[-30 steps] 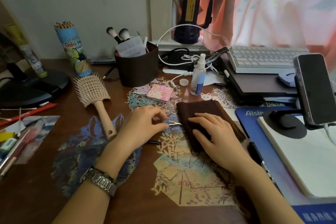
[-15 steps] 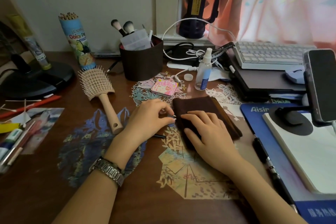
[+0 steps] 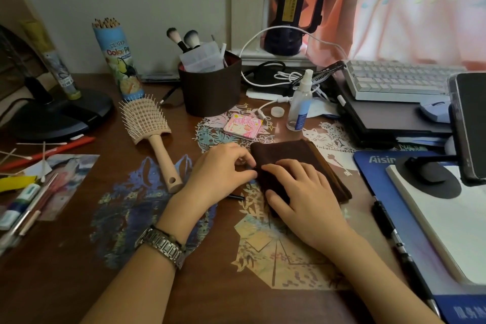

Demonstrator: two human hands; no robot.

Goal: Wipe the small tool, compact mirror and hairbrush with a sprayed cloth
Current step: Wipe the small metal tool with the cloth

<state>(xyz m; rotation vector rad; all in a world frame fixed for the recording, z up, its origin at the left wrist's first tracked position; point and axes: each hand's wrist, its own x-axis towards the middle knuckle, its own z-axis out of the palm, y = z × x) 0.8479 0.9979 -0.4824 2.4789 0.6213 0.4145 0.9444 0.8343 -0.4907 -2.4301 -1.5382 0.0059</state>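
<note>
Fingers [image 3: 282, 166] of the right hand [image 3: 302, 197] lie spread and flat, pressing on a folded brown cloth [image 3: 294, 155] on the wooden desk [image 3: 65, 271]. Fingers of the left hand [image 3: 221, 171] are curled in a pinch against the cloth's left edge; the small tool they appear to grip is almost wholly hidden between fingertips and fabric, so its shape cannot be made out. A metal watch [image 3: 163, 247] circles the left wrist, and a dark pen [image 3: 235, 197] pokes out from under that hand.

To the left, the wooden hairbrush [image 3: 150, 131] lies flat, bristles up, handle toward the person, well apart from the cloth. Just beyond the hands rests the pink compact mirror [image 3: 243, 126], closed, with a clear spray bottle [image 3: 299, 102] standing upright to its right and a loose white cap [image 3: 278, 112] between them.

At the right edge, a phone on a stand [image 3: 470, 123] is cut off by the frame above a blue mat [image 3: 373, 166]. Farther back stand a dark cup of makeup brushes [image 3: 210, 87], a tube of colour pencils [image 3: 118, 60], a white keyboard [image 3: 394, 81] and a dark lantern [image 3: 292, 8] before a pink curtain [image 3: 407, 8].
</note>
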